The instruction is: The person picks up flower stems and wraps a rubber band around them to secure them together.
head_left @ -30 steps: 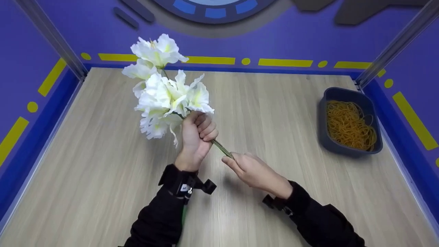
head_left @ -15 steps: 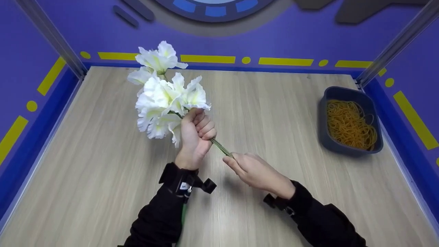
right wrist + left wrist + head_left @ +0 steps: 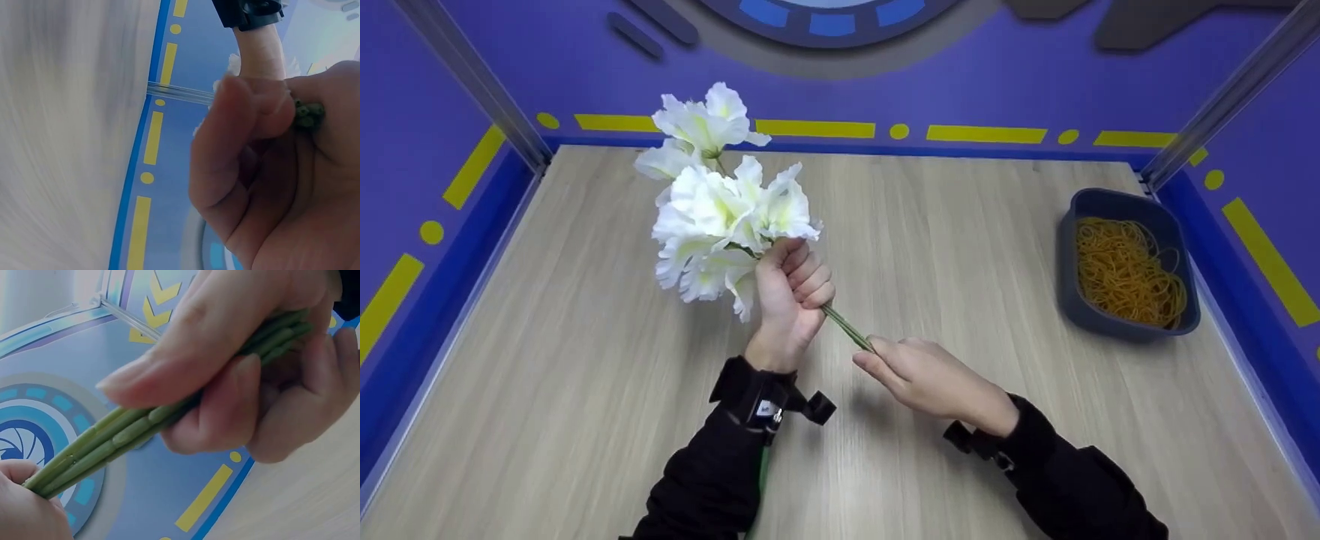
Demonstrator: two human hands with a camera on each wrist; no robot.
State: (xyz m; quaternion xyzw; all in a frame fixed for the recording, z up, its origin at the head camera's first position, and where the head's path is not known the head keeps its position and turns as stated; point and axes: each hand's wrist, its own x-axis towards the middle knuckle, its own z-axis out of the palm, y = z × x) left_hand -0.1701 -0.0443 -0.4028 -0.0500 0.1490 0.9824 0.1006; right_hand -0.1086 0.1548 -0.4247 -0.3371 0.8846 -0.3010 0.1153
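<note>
A bunch of white artificial flowers (image 3: 716, 210) is held up above the table, its blooms toward the back left. Just beneath the blooms, my left hand (image 3: 795, 296) grips the gathered green stems (image 3: 846, 326) with fingers curled round them. Farther down, my right hand (image 3: 934, 375) holds the lower end of the same stems between thumb and curled fingers. The left wrist view shows several green stems (image 3: 107, 441) lying side by side between the two hands. Cut stem ends (image 3: 308, 114) peek out of the right hand (image 3: 270, 163) in the right wrist view.
A dark grey plastic box (image 3: 1129, 330) with a heap of tan rubber bands (image 3: 1125, 274) stands at the right of the wooden table (image 3: 960, 240). Blue-purple panels (image 3: 840, 97) with yellow marks enclose the back and sides.
Over the last second the blooms have dipped slightly, then risen a little. My right hand has shifted slightly right and down along the stems. Both hands keep hold of the bunch.
</note>
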